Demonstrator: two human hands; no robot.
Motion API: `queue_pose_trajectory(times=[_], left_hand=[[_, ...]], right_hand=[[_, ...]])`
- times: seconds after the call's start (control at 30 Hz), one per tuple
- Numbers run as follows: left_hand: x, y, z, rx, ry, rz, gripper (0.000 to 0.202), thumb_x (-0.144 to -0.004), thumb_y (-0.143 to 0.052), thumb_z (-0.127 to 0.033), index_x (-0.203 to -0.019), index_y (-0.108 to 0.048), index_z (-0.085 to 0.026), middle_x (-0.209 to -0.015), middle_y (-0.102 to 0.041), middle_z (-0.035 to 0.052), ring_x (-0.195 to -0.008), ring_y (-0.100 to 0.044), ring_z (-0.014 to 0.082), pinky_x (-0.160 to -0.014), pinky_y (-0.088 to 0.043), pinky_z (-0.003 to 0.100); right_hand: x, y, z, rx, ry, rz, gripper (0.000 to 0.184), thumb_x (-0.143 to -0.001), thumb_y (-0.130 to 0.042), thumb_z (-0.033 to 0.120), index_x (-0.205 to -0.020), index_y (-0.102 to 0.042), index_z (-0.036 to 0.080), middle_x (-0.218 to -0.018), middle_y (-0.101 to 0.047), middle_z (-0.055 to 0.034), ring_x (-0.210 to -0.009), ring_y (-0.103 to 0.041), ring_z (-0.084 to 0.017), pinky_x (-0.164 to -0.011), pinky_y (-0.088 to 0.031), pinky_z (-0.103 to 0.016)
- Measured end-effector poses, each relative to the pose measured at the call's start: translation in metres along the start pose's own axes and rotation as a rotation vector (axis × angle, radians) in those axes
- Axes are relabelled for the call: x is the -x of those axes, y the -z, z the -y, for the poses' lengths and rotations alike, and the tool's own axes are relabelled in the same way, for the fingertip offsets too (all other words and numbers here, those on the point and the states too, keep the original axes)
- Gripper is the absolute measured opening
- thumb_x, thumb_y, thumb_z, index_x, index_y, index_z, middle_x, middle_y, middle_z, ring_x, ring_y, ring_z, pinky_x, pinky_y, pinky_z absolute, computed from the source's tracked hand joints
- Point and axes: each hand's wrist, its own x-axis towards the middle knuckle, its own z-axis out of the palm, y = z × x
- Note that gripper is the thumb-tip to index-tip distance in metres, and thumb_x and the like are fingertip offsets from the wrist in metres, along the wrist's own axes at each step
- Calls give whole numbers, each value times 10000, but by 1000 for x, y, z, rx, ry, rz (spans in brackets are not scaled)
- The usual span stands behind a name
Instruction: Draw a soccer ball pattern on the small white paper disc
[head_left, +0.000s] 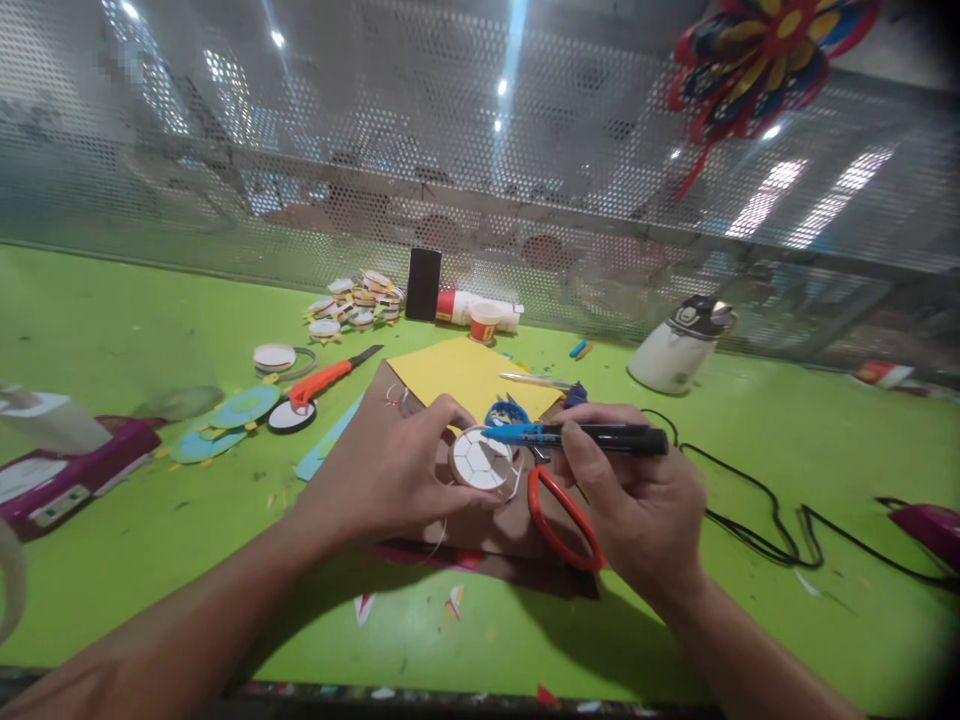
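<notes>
Flat green table (787, 440).
White, dark-lidded jug (667, 350), contents hidden, at twelve o'clock from right grip (577, 445); red-and-white paper cup (484, 322) at one from left grip (454, 455); right grip closed on black-and-blue marker (619, 438); left grip pinching round white football-patterned disc (476, 465) at its three o'clock.

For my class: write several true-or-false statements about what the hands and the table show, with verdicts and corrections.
1. The left hand holds a round piece. True.
2. The round piece has an unmarked face. False: dark lines cross its white face.
3. The right hand holds a blue-and-black marker. True.
4. Just beyond the hands lies a red sheet. False: a yellow sheet lies there.
5. An orange cutter lies on the green table. True.
</notes>
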Motion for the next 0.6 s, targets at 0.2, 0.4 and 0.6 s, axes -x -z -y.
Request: queue_pose_trajectory(times=[0.2,0.4,0.6], left_hand=[[0,-2,2,-55,-26,24,526,-689,-723,-590,-1077,-578,-266,-957,-694,52,-902,-648,271,-696,-500,338],[0,-3,3,-40,-24,30,517,-701,-708,-596,-1074,-577,-262,-921,-699,49,-865,-649,259,-646,-488,313],[0,-2,2,-51,-23,34,526,-693,-711,-601,-1069,-573,-259,-897,-695,47,-833,-650,252,-635,-485,312]], right_hand=[[2,0,4,8,27,52,85,-889,-639,279,-973,-653,280,-758,-680,22,-585,-647,-137,-631,-547,-297],[3,-4,3,-4,10,72,110,-872,-654,251,-981,-655,264,-804,-697,11,-570,-647,-127,-560,-533,-264],[3,-8,2,-41,48,38,94,-861,-664,239,-954,-659,246,-830,-704,2,-610,-651,-128,-616,-551,-271]])
